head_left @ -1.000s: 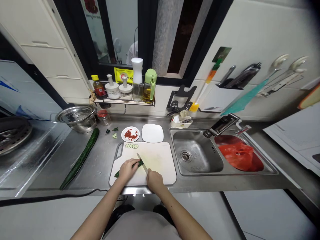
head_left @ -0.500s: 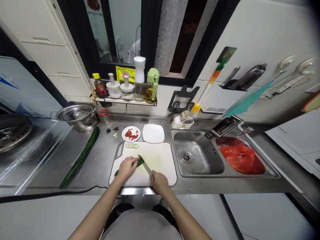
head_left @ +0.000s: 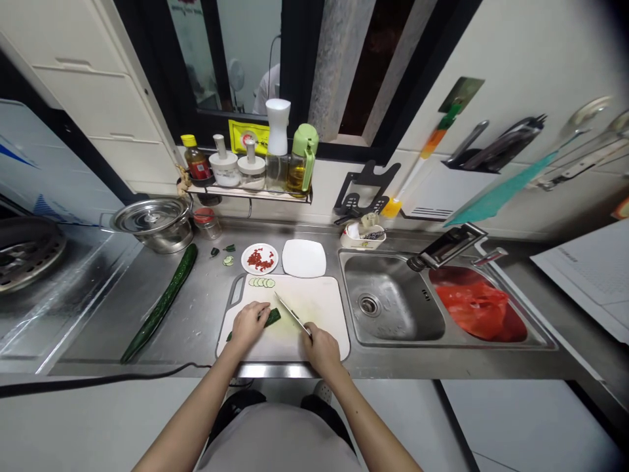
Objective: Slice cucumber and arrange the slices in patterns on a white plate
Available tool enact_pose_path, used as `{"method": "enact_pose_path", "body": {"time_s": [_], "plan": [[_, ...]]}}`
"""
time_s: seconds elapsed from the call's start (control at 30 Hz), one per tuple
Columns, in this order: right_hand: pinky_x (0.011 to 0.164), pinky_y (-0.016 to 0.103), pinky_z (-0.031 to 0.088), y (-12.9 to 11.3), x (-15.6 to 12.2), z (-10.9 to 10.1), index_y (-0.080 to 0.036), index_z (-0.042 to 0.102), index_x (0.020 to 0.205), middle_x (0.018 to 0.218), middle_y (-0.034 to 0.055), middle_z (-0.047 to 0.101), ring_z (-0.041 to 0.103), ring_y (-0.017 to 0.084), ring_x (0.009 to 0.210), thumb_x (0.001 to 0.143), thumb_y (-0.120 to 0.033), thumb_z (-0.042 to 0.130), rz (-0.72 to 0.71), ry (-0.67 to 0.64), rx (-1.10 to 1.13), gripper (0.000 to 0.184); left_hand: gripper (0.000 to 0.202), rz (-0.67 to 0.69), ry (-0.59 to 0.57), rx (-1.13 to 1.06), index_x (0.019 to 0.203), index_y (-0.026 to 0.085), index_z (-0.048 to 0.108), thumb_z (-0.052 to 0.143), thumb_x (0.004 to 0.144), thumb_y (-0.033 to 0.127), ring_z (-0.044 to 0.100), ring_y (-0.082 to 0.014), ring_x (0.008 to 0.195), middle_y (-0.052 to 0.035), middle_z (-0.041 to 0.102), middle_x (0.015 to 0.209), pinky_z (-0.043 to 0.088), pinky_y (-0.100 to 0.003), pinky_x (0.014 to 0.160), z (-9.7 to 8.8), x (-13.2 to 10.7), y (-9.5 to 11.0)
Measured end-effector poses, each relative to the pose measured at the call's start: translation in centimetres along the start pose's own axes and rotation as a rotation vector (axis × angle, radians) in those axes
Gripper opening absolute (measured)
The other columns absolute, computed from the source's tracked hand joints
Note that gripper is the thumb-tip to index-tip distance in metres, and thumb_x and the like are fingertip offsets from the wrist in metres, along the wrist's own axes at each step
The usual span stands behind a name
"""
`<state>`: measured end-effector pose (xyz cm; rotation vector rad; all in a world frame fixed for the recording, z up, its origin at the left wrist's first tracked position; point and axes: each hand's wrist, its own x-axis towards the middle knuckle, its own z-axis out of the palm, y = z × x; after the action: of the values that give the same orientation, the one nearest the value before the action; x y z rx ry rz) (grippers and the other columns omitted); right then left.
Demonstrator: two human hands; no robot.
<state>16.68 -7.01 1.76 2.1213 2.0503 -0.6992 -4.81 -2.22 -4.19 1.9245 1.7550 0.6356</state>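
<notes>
On the white cutting board [head_left: 322, 308], my left hand [head_left: 249, 326] is closed over a dark green cucumber piece [head_left: 272, 317], pressing it to the board; one end shows past the fingers, another behind the palm. My right hand [head_left: 322, 349] grips a knife [head_left: 291, 312] by its handle. Its blade slants up and left, just right of the cucumber's cut end and apart from it. Thin round cucumber slices [head_left: 262, 282] lie in an overlapping row at the board's upper left. Above the board stand a white plate with chopped red bits [head_left: 260, 259] and a square white plate [head_left: 303, 258].
A whole cucumber [head_left: 160, 305] lies left of the board, near a lidded steel pot [head_left: 156, 226]. Green scraps [head_left: 228, 260] sit on the counter. Right of the board is a double sink [head_left: 393, 298] holding a red plastic bag [head_left: 474, 308]. Bottles and jars fill the shelf [head_left: 250, 193].
The knife has come away from the cucumber's end, moving right with my right hand, and its blade has turned. My left hand stays on the cucumber. The view has shifted slightly.
</notes>
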Motion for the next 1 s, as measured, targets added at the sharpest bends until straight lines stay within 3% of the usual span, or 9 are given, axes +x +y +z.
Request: {"method": "enact_pose_path", "body": {"time_s": [0.17, 0.3, 0.53, 0.67, 0.83, 1.0], "plan": [[0.079, 0.027, 0.037, 0.1, 0.0, -0.6, -0.024, 0.055, 0.122, 0.101, 0.0053, 0.069, 0.062, 0.02, 0.094, 0.091, -0.028, 0.046, -0.019, 0.104, -0.022, 0.033, 0.023, -0.103, 0.232, -0.07, 0.091, 0.021, 0.064, 0.047, 0.089, 0.037, 0.061, -0.0186, 0.082, -0.004, 0.068, 0.09, 0.047, -0.031, 0.079, -0.4, 0.0, 0.4], [0.084, 0.029, 0.036, 0.2, 0.2, -0.7, -0.021, 0.051, 0.129, 0.106, 0.0079, 0.067, 0.059, 0.022, 0.098, 0.086, -0.022, 0.052, -0.06, 0.162, -0.091, 0.043, 0.022, -0.024, 0.291, -0.059, 0.091, 0.022, 0.064, 0.048, 0.088, 0.037, 0.059, -0.0212, 0.088, -0.0056, 0.066, 0.091, 0.045, -0.034, 0.081, -0.9, 0.3, 1.6], [0.084, 0.031, 0.035, -0.1, 0.2, -0.4, -0.021, 0.05, 0.131, 0.103, 0.0091, 0.065, 0.056, 0.022, 0.097, 0.085, -0.023, 0.058, -0.129, 0.204, -0.171, 0.046, 0.028, 0.145, 0.131, 0.086, 0.107, 0.029, 0.068, 0.055, 0.086, 0.043, 0.05, -0.0255, 0.11, -0.0064, 0.06, 0.116, 0.034, -0.042, 0.096, -1.4, 0.7, 4.3], [0.082, 0.031, 0.034, -0.1, 0.0, -0.4, -0.02, 0.05, 0.129, 0.099, 0.0091, 0.065, 0.055, 0.023, 0.096, 0.085, -0.024, 0.06, -0.182, 0.231, -0.203, 0.045, 0.028, 0.186, -0.004, 0.097, 0.108, 0.031, 0.069, 0.055, 0.086, 0.042, 0.045, -0.0277, 0.118, -0.0066, 0.057, 0.124, 0.028, -0.047, 0.099, -1.4, 1.5, 5.0], [0.08, 0.031, 0.033, 0.3, -0.1, -0.1, -0.019, 0.052, 0.126, 0.096, 0.0088, 0.064, 0.055, 0.022, 0.094, 0.085, -0.024, 0.06, -0.198, 0.237, -0.211, 0.043, 0.02, 0.187, -0.13, 0.02, 0.098, 0.031, 0.071, 0.057, 0.084, 0.034, 0.048, -0.0251, 0.115, -0.0042, 0.061, 0.116, 0.026, -0.047, 0.1, -1.4, 2.2, 5.5], [0.081, 0.031, 0.033, 1.1, -0.2, 0.4, -0.02, 0.05, 0.128, 0.097, 0.0089, 0.064, 0.055, 0.022, 0.094, 0.085, -0.024, 0.059, -0.178, 0.24, -0.202, 0.044, 0.013, 0.12, -0.159, -0.15, 0.084, 0.024, 0.07, 0.058, 0.08, 0.027, 0.059, -0.0191, 0.093, -0.0026, 0.068, 0.092, 0.038, -0.036, 0.09, -0.9, 2.2, 6.1]]}}
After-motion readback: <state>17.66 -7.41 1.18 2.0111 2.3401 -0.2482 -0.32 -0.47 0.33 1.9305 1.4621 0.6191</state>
